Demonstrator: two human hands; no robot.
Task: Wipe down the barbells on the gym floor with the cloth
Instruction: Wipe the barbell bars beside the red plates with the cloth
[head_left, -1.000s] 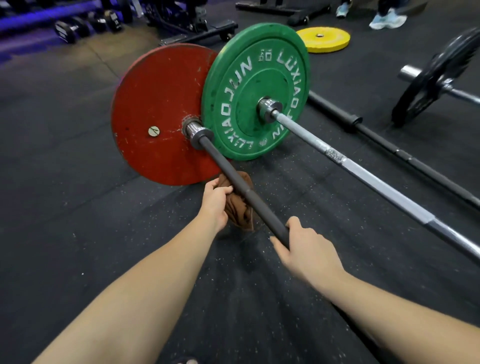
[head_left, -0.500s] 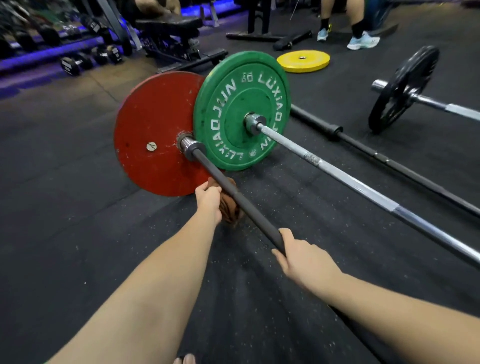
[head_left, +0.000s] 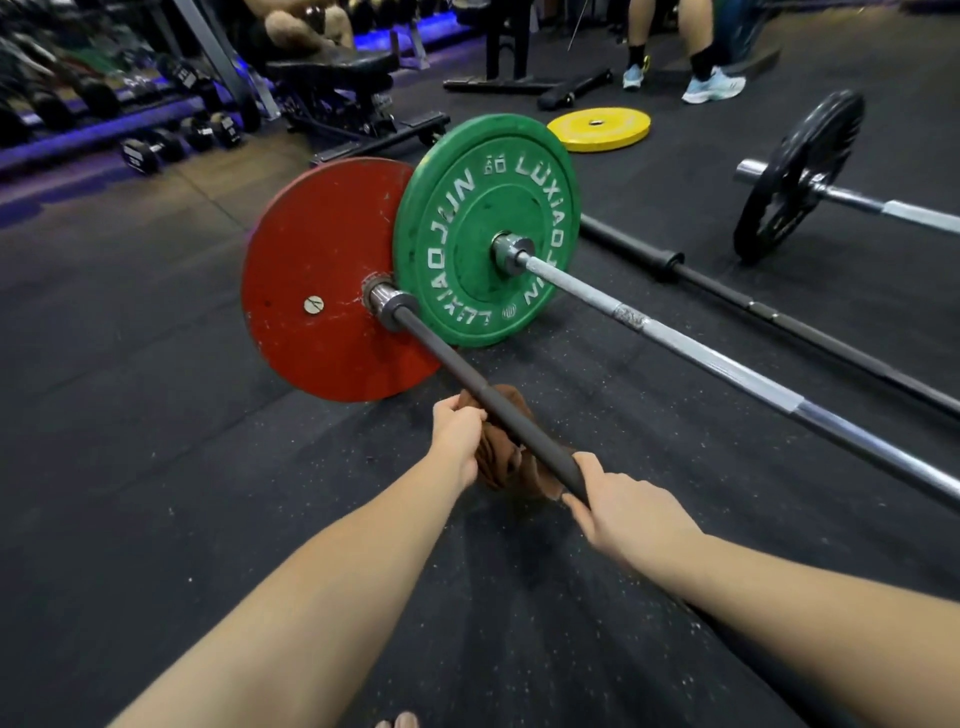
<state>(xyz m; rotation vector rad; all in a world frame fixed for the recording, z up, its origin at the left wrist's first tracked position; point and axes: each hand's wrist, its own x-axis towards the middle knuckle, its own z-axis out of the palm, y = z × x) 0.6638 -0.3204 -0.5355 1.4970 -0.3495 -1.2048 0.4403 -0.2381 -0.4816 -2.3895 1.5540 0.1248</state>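
A black barbell shaft (head_left: 457, 371) runs from a red plate (head_left: 317, 280) toward me. My left hand (head_left: 457, 439) grips a brown cloth (head_left: 511, 457) that hangs under and against this shaft. My right hand (head_left: 623, 512) holds the same shaft just behind the cloth, fingers curled round it. Beside it lies a silver barbell (head_left: 727, 366) with a green plate (head_left: 467, 228). A third, black bar (head_left: 779, 319) lies on the floor further right.
A fourth barbell with a black plate (head_left: 795, 182) stands at the right. A yellow plate (head_left: 597, 130) lies flat behind. A bench (head_left: 337, 78), dumbbells (head_left: 156, 148) and a person's feet (head_left: 711, 85) are at the back. My toes (head_left: 397, 721) show at the bottom edge.
My left hand has slid the cloth down the black shaft toward me, close to my right hand. The view has tilted up, showing more of the gym's back.
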